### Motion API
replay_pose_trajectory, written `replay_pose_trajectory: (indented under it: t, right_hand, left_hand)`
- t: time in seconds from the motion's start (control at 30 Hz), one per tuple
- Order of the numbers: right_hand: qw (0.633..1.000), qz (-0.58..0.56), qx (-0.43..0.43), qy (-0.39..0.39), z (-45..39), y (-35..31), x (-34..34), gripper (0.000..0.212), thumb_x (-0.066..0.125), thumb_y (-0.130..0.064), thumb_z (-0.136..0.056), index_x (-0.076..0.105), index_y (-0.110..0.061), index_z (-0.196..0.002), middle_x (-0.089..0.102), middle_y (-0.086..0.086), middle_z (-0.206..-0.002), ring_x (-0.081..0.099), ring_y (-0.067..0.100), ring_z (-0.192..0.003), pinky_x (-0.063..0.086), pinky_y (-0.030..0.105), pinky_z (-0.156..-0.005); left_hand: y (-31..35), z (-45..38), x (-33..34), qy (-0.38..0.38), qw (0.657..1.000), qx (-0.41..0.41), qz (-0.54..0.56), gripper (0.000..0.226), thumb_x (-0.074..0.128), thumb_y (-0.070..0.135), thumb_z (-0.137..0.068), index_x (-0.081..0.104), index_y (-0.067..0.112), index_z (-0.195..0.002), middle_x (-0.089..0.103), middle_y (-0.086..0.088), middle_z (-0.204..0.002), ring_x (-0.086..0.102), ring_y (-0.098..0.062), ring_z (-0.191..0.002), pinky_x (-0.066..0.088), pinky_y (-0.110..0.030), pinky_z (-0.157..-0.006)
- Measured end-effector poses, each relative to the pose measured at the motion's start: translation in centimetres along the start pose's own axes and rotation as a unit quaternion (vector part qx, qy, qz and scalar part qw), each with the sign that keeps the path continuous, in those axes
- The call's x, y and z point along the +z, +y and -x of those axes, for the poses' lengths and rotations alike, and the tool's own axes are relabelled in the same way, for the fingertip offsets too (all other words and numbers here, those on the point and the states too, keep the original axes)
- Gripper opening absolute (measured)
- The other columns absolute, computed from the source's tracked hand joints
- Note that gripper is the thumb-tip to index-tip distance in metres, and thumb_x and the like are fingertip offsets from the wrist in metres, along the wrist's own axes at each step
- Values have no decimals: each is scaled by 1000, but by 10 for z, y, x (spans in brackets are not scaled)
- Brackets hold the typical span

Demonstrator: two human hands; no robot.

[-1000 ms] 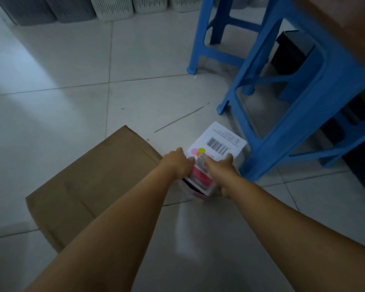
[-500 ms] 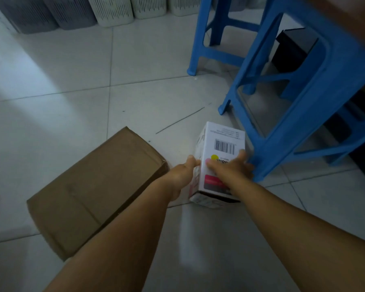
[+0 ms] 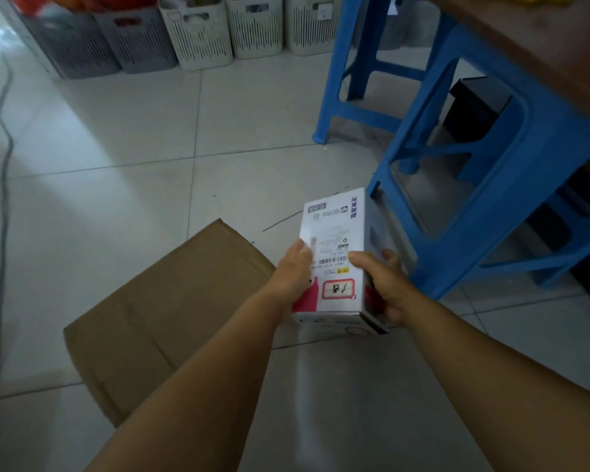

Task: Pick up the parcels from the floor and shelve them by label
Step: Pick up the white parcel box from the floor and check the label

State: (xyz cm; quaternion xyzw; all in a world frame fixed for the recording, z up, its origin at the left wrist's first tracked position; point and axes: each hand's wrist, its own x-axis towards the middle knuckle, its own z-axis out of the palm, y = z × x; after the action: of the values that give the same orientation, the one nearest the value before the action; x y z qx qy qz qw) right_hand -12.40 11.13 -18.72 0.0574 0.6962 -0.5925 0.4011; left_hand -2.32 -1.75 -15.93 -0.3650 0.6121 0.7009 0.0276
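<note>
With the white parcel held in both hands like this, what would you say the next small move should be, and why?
Probably tilt the white parcel toward the face to read it. Its shipping label faces up, with the left hand and right hand gripping the sides, but the print is too small to tell the shelf. The brown carton waits on the floor.

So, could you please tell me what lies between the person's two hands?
The white parcel, gripped by the left hand and right hand, in the head view.
</note>
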Motion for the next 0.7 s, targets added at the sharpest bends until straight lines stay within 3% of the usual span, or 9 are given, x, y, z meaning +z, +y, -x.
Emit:
replay_pose_trajectory:
  t: [0.07,0.13,0.2,0.23,0.3,0.37,0.43,0.6,0.7]
  right_hand:
    - [999,-27,-16,-34,2,-5,2,94,73,-25,-80,13,-26,-151,57,17,-128,64,34,-101,56,49,-84]
    - [996,-42,-25,-75,6,-10,0,90,75,-31,-73,30,-17,-149,64,19,-124,66,35,-97,58,52,-79]
    - [987,-61,-39,-142,10,-13,-4,77,73,-39,-62,56,-14,-133,69,22,-121,63,39,-103,46,59,-95]
    - [982,-73,-52,-167,12,-16,-5,71,71,-39,-60,63,-14,-126,71,20,-118,64,39,-103,47,55,-94]
    - [970,-92,-71,-213,15,-22,-7,72,74,-34,-55,63,-13,-123,74,16,-112,72,32,-95,59,45,-77]
    - [962,-91,-80,-246,16,-26,-8,89,86,-34,-45,59,-12,-127,74,16,-113,74,30,-93,60,41,-68]
    - [958,-81,-87,-261,19,-28,-5,102,91,-41,-38,57,-12,-130,72,17,-116,73,31,-95,60,41,-68]
    - [956,-78,-86,-268,17,-28,-4,101,91,-43,-39,58,-13,-129,71,18,-119,72,32,-98,60,43,-71]
    - [971,-35,-74,-226,15,-28,-5,102,90,-41,-47,50,-17,-137,70,17,-121,70,36,-103,57,58,-81]
  left_hand:
    - [3,0,-10,4,999,19,32,27,30,33,-104,51,23,-119,69,-19,-117,70,-39,-105,56,-57,-91]
    - [5,3,-20,-4,996,21,84,30,32,35,-105,54,25,-123,74,-12,-109,74,-33,-96,59,-51,-86]
    - [3,3,-29,-21,993,1,116,37,37,45,-102,60,23,-121,78,-8,-103,75,-28,-90,60,-45,-83]
    - [2,3,-33,-33,992,-6,122,44,41,52,-99,62,22,-123,78,-9,-106,74,-30,-96,58,-47,-89]
    - [-1,1,-38,-56,990,-3,129,63,53,64,-86,61,20,-131,72,-15,-123,65,-40,-117,46,-56,-105]
    - [-2,0,-41,-70,987,0,142,76,60,67,-74,58,20,-135,68,-18,-130,59,-43,-124,41,-60,-108]
    - [-1,2,-43,-73,986,9,149,73,59,64,-76,58,20,-134,68,-18,-129,63,-41,-118,43,-60,-106]
    - [-1,3,-44,-75,986,15,149,61,54,58,-85,59,20,-132,70,-17,-125,68,-36,-106,47,-58,-103]
    - [3,5,-41,-73,986,29,149,52,59,47,-87,57,18,-130,70,-18,-124,69,-37,-105,52,-56,-97]
